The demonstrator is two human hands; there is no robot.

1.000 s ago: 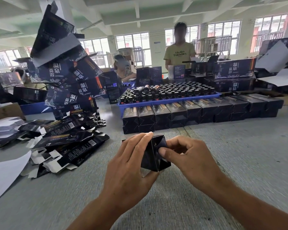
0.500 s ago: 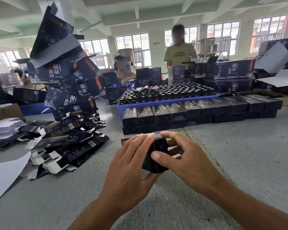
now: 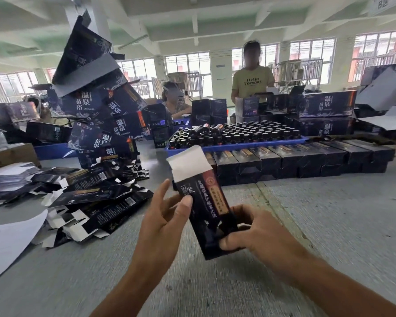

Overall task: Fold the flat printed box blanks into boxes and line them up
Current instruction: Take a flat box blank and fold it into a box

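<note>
Hands met over the grey table [image 3: 329, 225] at six o'clock, both on one dark printed box [image 3: 209, 216] raised clear of the surface. The right hand [image 3: 258, 236] gripped its lower end, thumb curled across the front face and fingers wrapped behind, probably to steady the closed bottom. The left hand [image 3: 162, 220] held the side higher up, thumb pressed flat on the panel and the other fingers spread fairly straight behind it, likely keeping the tube square. The box tilted toward eleven o'clock, its white top flap [image 3: 189, 163] standing open, so the top looked not yet tucked.

At nine o'clock a loose heap of flat blanks [image 3: 96, 202] lay within the left hand's reach, apparently the supply. At one o'clock, farther off, a row of folded boxes [image 3: 295, 161] sat side by side, touching, stacked two high, seemingly the line this box should join. Just behind it stood a blue tray [image 3: 238, 146] packed with dark bottles [image 3: 238, 133], presumably awaiting boxing. At ten o'clock larger cartons [image 3: 101, 106] leaned in a tall pile. Two people worked beyond the tray at twelve.
</note>
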